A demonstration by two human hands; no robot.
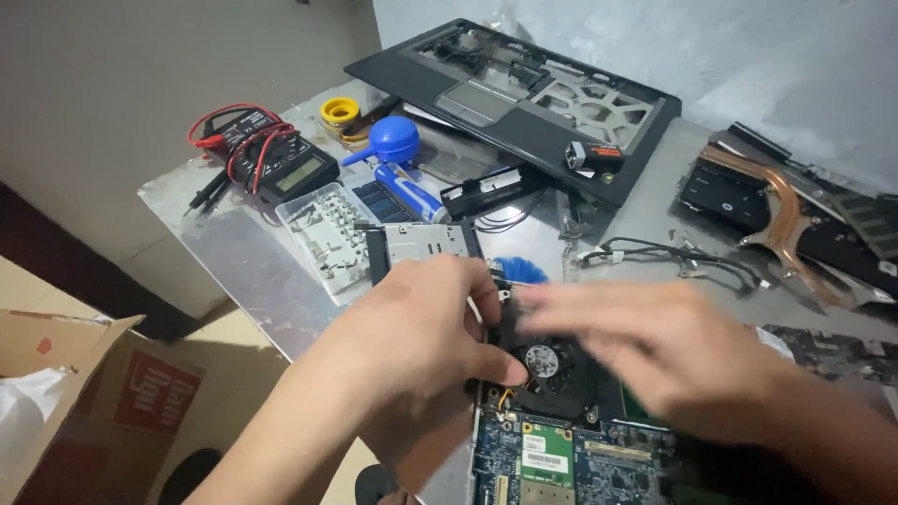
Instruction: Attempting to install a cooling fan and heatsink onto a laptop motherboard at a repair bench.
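**Two grips over a bare cooling fan**

The left grip (426, 323) is curled, its thumb tip pressed onto the black housing of the cooling fan (543, 363) while the fingers wrap the fan's far-left edge; it looks closed on the fan's rim. The right grip (645, 351) is motion-blurred, fingers stretched out flat and loosely spread above the fan's right side; whether it has hold of anything cannot be told.

The fan sits on the blue circuit board (561, 458) at the near edge of the surface (253, 271), just in front of the silver drive caddy (421, 245).

Risks, as I judge them: the thin wires beside the left thumb could be strained or torn if the fan is levered upward while still plugged in. A fingertip sliding off could bend the fan blades or scrape board components. The board overhangs the surface's edge near the cardboard box (84, 393), so a hard push could tip it off.

Both forearms come in from below, the left wrist bent inward, the right nearly straight.
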